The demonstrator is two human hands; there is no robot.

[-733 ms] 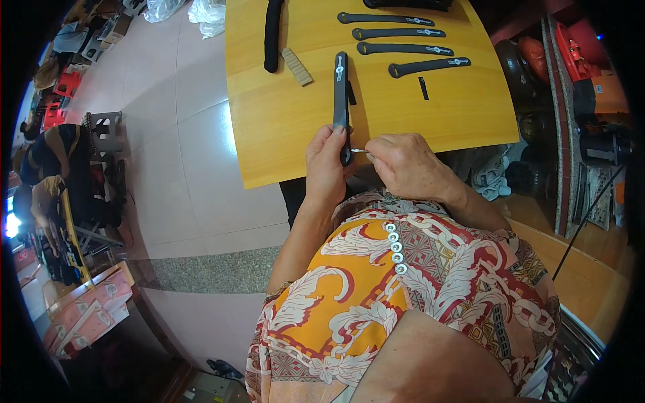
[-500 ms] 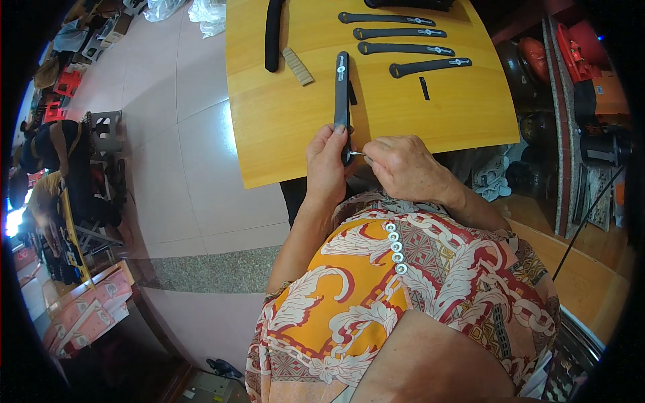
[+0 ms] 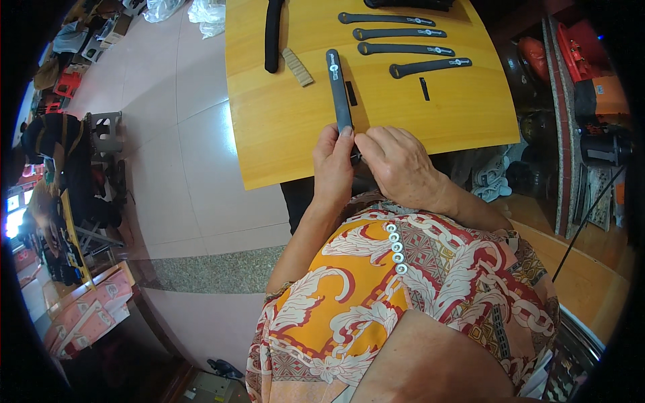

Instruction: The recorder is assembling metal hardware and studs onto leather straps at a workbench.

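Table (image 3: 282, 134): yellow wood, holds all parts. Handle (image 3: 338, 87): dark, long, lies on table near front edge, long axis running away from person, far end tilted slightly left. Left hand (image 3: 334, 168): fingers pinch handle's near end. Right hand (image 3: 396, 164): fingers curled at same end; grip hidden, cannot tell.

small white round labels on the four dark handles (image 3: 403, 32) far on the bench (image 3: 282, 134), same white label on the handle (image 3: 339, 84) in the hands, lit screen (image 3: 12, 211) far left edge, pink-white flat printed packages (image 3: 87, 309) near left on floor
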